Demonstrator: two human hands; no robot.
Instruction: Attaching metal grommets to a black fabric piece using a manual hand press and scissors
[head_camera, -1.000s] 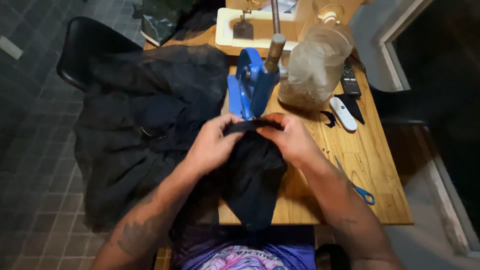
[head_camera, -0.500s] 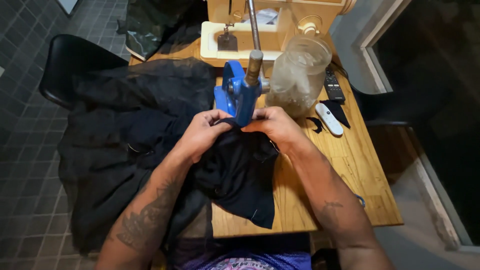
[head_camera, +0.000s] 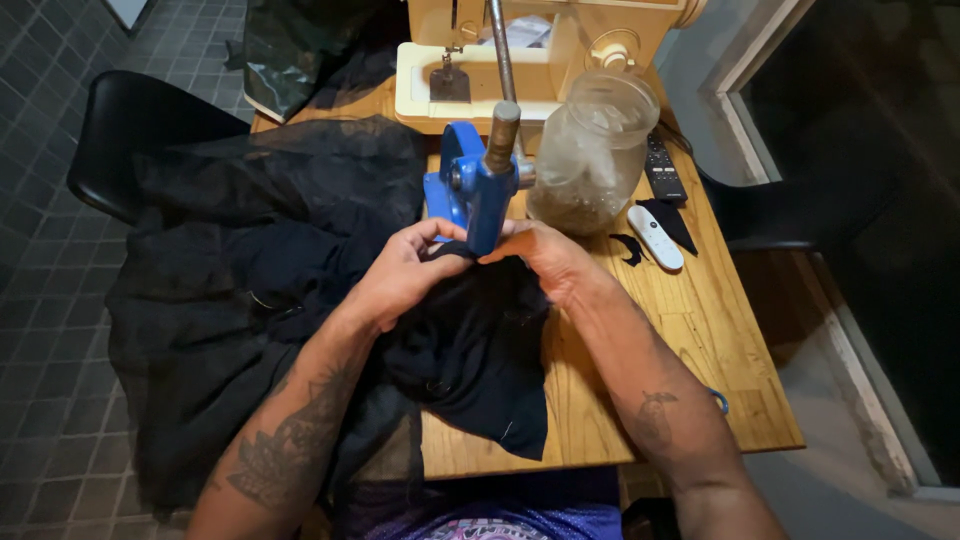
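Note:
A black garment (head_camera: 470, 350) lies across the wooden table (head_camera: 690, 340) and hangs off its left and near edges. My left hand (head_camera: 405, 270) and my right hand (head_camera: 545, 260) both pinch its top edge and hold it right under the head of a blue hand press (head_camera: 475, 190). The press has a long lever with a wooden grip (head_camera: 500, 135) rising toward me. The fabric between my fingers sits at the press's base, partly hidden by the blue frame.
A clear plastic jar (head_camera: 590, 155) stands just right of the press. Behind it is a cream sewing machine (head_camera: 520, 60). Two remotes, one white (head_camera: 655, 237) and one black (head_camera: 662, 170), lie at the right. A black chair (head_camera: 140, 140) stands left.
My hands have carried the garment's edge away from me, up to the base of the blue press. The head has leaned in, so everything looks closer.

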